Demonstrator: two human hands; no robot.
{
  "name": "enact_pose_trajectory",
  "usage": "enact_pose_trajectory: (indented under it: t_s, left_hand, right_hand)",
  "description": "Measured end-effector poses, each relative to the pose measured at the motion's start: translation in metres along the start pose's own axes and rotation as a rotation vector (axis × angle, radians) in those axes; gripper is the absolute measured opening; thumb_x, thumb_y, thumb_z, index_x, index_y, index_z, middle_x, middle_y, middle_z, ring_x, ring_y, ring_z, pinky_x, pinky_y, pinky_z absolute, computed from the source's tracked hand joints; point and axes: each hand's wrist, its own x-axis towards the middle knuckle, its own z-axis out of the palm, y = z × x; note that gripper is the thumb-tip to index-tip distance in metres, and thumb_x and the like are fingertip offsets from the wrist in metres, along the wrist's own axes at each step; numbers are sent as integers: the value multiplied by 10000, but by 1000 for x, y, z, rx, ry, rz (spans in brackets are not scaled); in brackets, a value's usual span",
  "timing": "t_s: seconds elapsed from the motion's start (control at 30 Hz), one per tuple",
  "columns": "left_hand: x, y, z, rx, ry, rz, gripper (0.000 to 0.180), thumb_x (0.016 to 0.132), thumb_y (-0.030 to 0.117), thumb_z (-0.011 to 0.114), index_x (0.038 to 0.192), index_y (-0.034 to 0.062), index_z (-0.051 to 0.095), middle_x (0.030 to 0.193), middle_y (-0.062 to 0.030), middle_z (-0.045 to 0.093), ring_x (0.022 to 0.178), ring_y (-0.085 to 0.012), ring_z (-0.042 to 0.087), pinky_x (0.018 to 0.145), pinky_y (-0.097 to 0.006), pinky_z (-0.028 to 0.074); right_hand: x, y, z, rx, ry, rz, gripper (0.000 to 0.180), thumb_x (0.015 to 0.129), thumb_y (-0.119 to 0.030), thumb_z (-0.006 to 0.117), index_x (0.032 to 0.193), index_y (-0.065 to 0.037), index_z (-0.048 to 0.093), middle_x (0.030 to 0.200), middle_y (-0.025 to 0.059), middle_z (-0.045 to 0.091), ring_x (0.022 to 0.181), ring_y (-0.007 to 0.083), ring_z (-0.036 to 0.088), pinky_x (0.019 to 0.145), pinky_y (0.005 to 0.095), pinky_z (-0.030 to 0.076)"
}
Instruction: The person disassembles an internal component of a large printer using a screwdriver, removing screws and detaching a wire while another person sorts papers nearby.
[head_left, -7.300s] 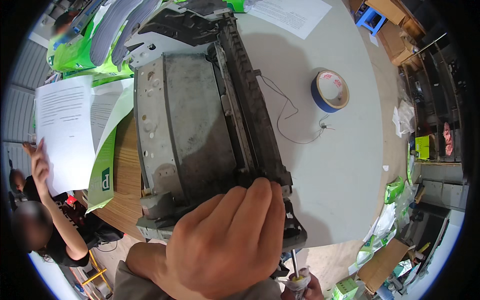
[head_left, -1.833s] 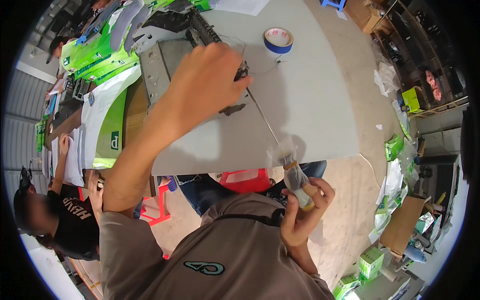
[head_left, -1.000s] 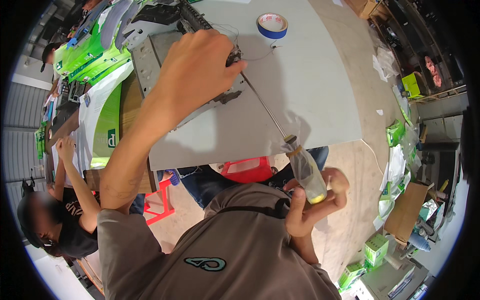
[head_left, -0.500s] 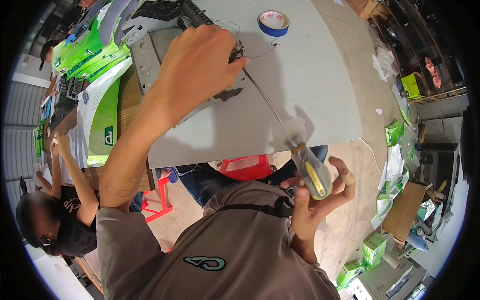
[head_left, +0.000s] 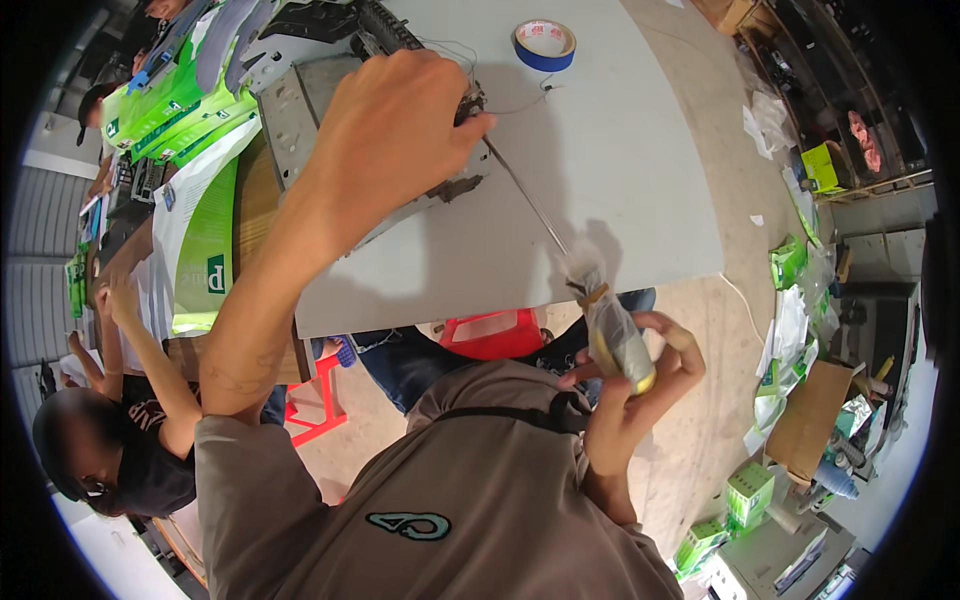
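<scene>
Head view: the screwdriver (head_left: 528, 205) is slanted over the table (head_left: 640, 170) toward the metal frame (head_left: 290, 122); its tip is hidden.
Right hand (head_left: 638, 392): fingers are loosely curled around the bagged handle (head_left: 622, 350).
Left hand (head_left: 395, 130): laid over the frame; fingertips hidden, so grip cannot be told.
Screwdriver: judged light and stiff; loose plastic (head_left: 583, 264) may slip, so the thick handle should be gripped.
Frame: probably rigid.

White letters (head_left: 215, 273) stood on the green wrapper (head_left: 205, 235) and black shirt (head_left: 155, 462) left of the counter (head_left: 630, 190), and red print (head_left: 541, 31) on its tape roll (head_left: 546, 60).
</scene>
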Motion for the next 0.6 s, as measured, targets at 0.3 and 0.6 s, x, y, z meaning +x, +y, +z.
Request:
enact_pose_trajectory:
  t_s: [0.3,0.6]
  left_hand:
    - [-1,-1,1,-3,25,6,327,795,299,771,776,-16,684,758,-169,619,795,-396,610,720,-486,466]
    - [1,-3,1,-4,20,39,324,790,296,775,775,-15,686,749,-176,622,751,-410,613,684,-487,476]
  right_hand:
    - [-3,3,-7,-28,7,99,436,1005,-160,559,1276,-8,253,1217,176,369,854,200,609,607,309,624]
    - [-1,3,-5,-118,-35,34,487,1018,-210,543,1340,-20,231,1229,173,367,748,187,598,555,292,582]
